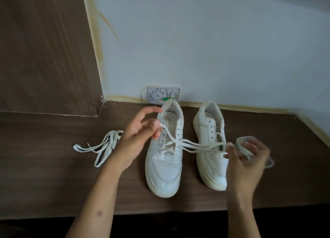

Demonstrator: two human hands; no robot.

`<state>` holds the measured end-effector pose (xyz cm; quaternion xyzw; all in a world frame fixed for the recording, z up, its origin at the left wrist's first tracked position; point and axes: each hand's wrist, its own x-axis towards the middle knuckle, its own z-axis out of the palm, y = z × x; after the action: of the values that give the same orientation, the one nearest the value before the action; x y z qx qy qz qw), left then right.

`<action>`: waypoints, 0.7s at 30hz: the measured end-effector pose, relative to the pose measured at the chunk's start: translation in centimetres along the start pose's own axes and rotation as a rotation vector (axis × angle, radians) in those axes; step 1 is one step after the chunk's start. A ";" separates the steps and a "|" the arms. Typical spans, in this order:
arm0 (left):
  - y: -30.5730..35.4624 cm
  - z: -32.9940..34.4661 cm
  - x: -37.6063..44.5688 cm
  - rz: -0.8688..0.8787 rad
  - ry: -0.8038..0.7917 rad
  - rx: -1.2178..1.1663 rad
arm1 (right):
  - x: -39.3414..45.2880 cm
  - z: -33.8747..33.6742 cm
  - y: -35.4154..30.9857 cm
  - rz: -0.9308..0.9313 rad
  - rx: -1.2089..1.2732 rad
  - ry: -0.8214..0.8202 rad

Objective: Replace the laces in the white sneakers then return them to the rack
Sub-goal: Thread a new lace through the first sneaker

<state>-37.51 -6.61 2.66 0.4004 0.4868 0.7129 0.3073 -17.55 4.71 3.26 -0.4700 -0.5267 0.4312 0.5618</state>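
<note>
Sneakers (164,159) sit on a dark wood surface (53,175) by a pale wall (214,41), both hands (141,137) pinching one lace (192,145).

Two white sneakers: left sneaker (164,159), between the hands, has tiny perforation dots across the toe, dark eyelets and a pale grey lining. Right sneaker (210,148), by the right hand (248,162), is white with a creamier sole edge. Lace (194,144) strung between the hands: off-white. Loose laces (101,146) left of the left hand (139,137): white. Surface (53,166) under the hands: dark brown wood grain. Wall (214,41) beyond: pale blue-grey, yellowish along its edges.
</note>
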 end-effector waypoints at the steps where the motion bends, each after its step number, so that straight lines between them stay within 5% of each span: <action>1: 0.0 0.5 0.0 0.008 -0.040 0.048 | -0.5 0.4 -0.2 -0.080 -0.060 -0.122; 5: -0.8 1.4 -0.2 -0.023 -0.196 0.136 | -2.6 2.7 -0.5 -0.101 -0.034 -0.757; 7: -1.0 1.3 -0.3 -0.037 -0.219 0.175 | -3.1 3.4 -0.1 -0.117 -0.068 -0.856; 16: -1.3 -1.4 -0.3 -0.114 -0.179 0.423 | -0.2 1.3 0.8 -0.188 -0.267 -0.452; 21: -1.6 -1.8 0.0 -0.070 0.001 0.530 | 0.4 0.6 1.5 -0.186 -0.322 -0.373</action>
<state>-39.01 -6.86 0.84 0.4494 0.6702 0.5498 0.2160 -18.15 5.39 1.86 -0.4154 -0.7239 0.3676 0.4102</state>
